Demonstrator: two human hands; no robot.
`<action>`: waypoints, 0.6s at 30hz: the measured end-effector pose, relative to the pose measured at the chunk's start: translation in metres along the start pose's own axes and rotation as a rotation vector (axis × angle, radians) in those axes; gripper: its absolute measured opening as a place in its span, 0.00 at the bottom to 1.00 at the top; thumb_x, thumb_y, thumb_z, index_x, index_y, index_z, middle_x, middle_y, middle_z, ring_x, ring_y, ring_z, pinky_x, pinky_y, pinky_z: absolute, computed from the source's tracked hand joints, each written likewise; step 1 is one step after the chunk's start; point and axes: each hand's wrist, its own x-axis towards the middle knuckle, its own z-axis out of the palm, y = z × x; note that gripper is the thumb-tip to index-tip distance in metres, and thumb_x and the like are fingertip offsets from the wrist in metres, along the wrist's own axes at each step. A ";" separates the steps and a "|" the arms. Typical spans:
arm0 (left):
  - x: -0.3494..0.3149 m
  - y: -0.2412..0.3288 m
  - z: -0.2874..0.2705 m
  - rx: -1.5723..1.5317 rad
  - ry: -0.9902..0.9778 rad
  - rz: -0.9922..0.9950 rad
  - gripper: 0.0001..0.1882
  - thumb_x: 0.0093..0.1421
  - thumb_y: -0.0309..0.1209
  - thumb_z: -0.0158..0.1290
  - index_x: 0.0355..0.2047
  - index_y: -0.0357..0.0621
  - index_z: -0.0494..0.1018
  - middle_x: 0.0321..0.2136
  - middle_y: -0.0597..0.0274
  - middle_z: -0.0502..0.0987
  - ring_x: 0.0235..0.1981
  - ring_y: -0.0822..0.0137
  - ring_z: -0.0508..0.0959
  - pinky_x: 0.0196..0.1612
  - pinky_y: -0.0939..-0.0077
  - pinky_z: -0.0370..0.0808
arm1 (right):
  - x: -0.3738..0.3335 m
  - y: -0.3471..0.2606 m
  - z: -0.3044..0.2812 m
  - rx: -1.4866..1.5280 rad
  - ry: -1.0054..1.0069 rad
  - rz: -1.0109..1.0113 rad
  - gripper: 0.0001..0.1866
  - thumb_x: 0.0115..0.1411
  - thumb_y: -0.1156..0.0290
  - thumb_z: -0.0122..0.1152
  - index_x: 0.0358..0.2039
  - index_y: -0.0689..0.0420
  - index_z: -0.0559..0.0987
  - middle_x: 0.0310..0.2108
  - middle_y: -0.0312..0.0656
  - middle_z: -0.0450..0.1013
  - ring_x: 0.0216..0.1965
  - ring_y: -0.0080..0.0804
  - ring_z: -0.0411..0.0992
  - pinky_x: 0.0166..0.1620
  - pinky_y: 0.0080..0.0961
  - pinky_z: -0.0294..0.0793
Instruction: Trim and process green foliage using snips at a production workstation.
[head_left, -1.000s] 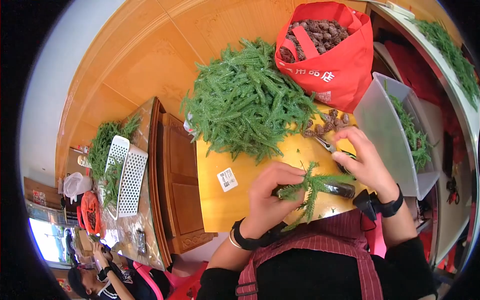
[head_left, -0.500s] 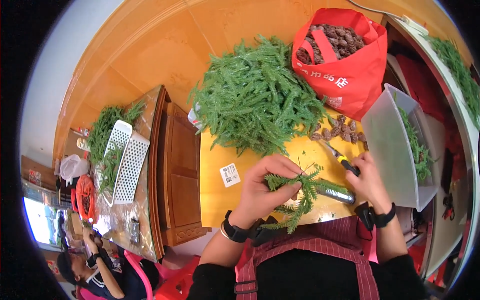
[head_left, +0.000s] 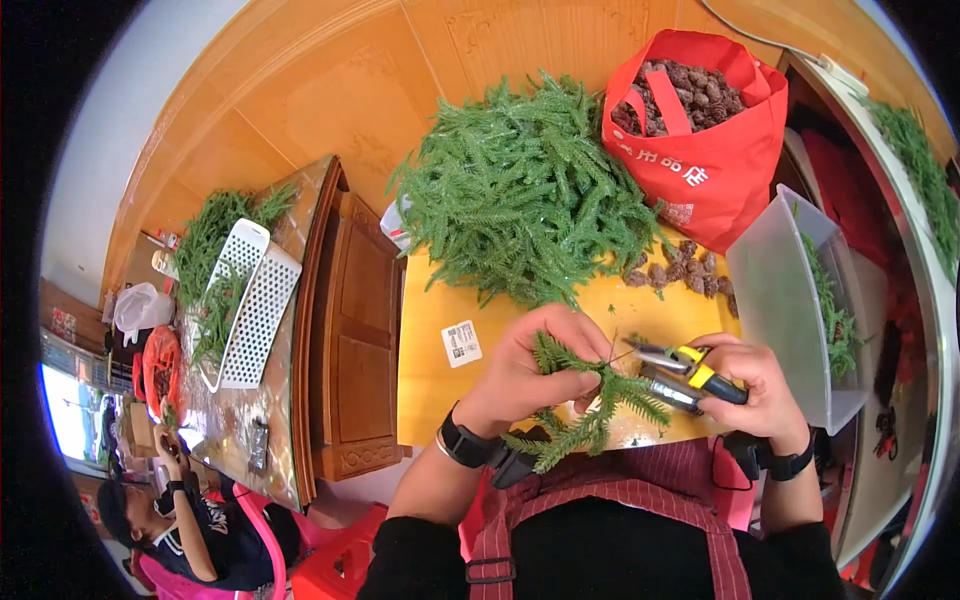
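Observation:
Pinched in my left hand [head_left: 535, 375] is a green pine sprig [head_left: 585, 435], its twigs hanging below my fingers over the near edge of the table. A thin wire sticks up from the sprig beside my fingertips. My right hand [head_left: 760, 385] grips the yellow and black handles of long-nosed pliers [head_left: 705, 375]. The pliers' jaws point left and reach the thin wire; whether they clamp it I cannot make out. Just below the jaws lies a shiny silver cylinder [head_left: 668, 392], partly covered by the pliers.
A big heap of pine sprigs [head_left: 520, 200] fills the back of the yellow table [head_left: 425, 400]. Loose pine cones [head_left: 690, 270] lie before a red bag [head_left: 700, 170] of cones. A clear plastic bin [head_left: 790, 300] stands at right. At far left, a person sits by another table [head_left: 270, 430].
My right hand has brought the pliers down and left from near the cones to the wire at the sprig. My left hand keeps its hold on the sprig.

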 end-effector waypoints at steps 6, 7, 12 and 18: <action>-0.004 0.001 -0.001 -0.047 0.003 -0.026 0.12 0.42 0.15 0.53 0.26 0.42 0.66 0.27 0.56 0.71 0.31 0.63 0.74 0.34 0.70 0.73 | 0.010 -0.006 0.006 -0.023 0.033 -0.158 0.13 0.36 0.72 0.60 0.11 0.60 0.63 0.18 0.42 0.69 0.35 0.46 0.71 0.43 0.37 0.68; -0.003 0.003 -0.001 0.063 0.015 -0.009 0.12 0.42 0.15 0.54 0.26 0.42 0.67 0.27 0.56 0.71 0.31 0.63 0.74 0.34 0.70 0.73 | 0.010 -0.008 0.005 -0.056 0.024 -0.176 0.09 0.38 0.74 0.60 0.15 0.60 0.68 0.18 0.42 0.69 0.32 0.43 0.71 0.44 0.36 0.68; -0.002 0.004 -0.004 0.267 -0.007 0.160 0.12 0.42 0.13 0.54 0.26 0.42 0.69 0.28 0.55 0.71 0.29 0.65 0.74 0.33 0.73 0.72 | 0.008 -0.014 0.007 -0.140 0.072 -0.163 0.06 0.39 0.75 0.61 0.17 0.60 0.72 0.16 0.40 0.67 0.25 0.38 0.70 0.44 0.34 0.70; 0.002 0.009 0.000 0.428 0.055 0.244 0.12 0.41 0.13 0.55 0.24 0.42 0.70 0.28 0.58 0.73 0.28 0.68 0.74 0.31 0.78 0.70 | 0.007 -0.018 0.007 -0.240 0.112 -0.161 0.08 0.39 0.76 0.62 0.15 0.60 0.70 0.13 0.40 0.64 0.21 0.37 0.69 0.41 0.32 0.72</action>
